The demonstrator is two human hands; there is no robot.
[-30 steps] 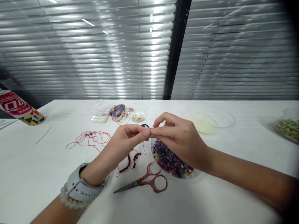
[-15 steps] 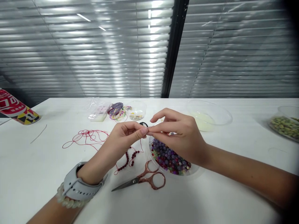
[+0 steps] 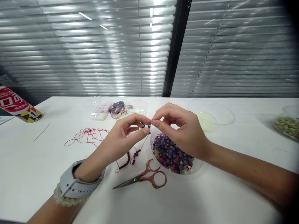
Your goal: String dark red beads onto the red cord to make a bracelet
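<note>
Nearby, rose-gold scissors (image 3: 141,178) beside bead bowl (image 3: 201,166)

The left hand (image 3: 122,137) and right hand (image 3: 179,130), pressed fingertip to fingertip a moment ago, have eased apart and curled more open. A small dark ring (image 3: 143,125) now shows between them instead of sitting half-hidden behind the fingers. The red cord (image 3: 144,142) below it now rises at a slant towards the hands, and the whole bench (image 3: 35,174) sits slightly higher in view.
</note>
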